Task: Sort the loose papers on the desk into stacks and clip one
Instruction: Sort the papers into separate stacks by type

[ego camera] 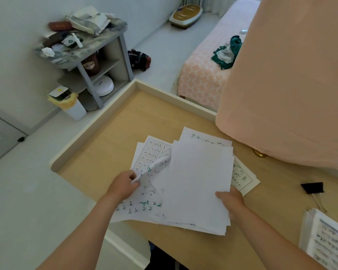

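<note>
Several loose white papers point(199, 182) lie fanned out in the middle of the wooden desk point(109, 152); some carry printed grids and handwriting. My left hand point(123, 185) pinches the curled left edge of a handwritten sheet point(144, 201). My right hand point(230, 199) grips the lower right edge of a bundle of blank-faced sheets, thumb on top. A black binder clip point(313, 188) lies on the desk to the right, apart from both hands.
A second stack of printed pages point(324, 240) sits at the desk's lower right corner. A peach cloth-covered object point(285, 84) rises at the right. The desk has a raised rim point(90, 131). Beyond are a cluttered shelf point(86, 49), a bin and a bed.
</note>
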Demonstrator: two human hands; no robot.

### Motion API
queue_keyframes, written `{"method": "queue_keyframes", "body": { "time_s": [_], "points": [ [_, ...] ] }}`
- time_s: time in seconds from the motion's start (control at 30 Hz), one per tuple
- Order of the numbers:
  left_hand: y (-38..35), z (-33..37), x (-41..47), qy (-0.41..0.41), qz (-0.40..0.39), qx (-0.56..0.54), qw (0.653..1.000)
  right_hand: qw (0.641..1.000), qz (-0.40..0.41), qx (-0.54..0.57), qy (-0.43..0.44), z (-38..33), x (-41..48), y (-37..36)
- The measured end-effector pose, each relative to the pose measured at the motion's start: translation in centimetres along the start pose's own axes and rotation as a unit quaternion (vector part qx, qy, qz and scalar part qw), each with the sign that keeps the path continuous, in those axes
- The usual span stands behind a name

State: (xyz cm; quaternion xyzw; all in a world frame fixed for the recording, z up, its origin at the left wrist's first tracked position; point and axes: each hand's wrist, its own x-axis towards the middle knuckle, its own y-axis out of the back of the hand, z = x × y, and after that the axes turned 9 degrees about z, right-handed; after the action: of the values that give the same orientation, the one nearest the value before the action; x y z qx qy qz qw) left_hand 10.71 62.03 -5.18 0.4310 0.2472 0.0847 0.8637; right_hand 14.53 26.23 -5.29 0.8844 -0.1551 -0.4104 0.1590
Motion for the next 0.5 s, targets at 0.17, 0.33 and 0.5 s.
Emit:
{"method": "queue_keyframes", "body": {
  "time_s": [0.17, 0.33, 0.5],
  "points": [
    [1.1, -0.6, -3.4, 0.175, 0.030, -0.238, 0.955, 1.000, -0.001, -0.005, 0.009, -0.5, -0.5, -1.1],
    [4.0, -1.1, -6.5, 0.249, 0.048, -0.417, 0.873, 0.998, 0.020, -0.038, 0.039, -0.4, -1.0, -2.1],
    [7.2, 0.1, -7.9, 0.216, 0.002, -0.580, 0.786, 0.984, 0.071, -0.142, 0.080, -0.4, -2.0, -2.5]
  ]
}}
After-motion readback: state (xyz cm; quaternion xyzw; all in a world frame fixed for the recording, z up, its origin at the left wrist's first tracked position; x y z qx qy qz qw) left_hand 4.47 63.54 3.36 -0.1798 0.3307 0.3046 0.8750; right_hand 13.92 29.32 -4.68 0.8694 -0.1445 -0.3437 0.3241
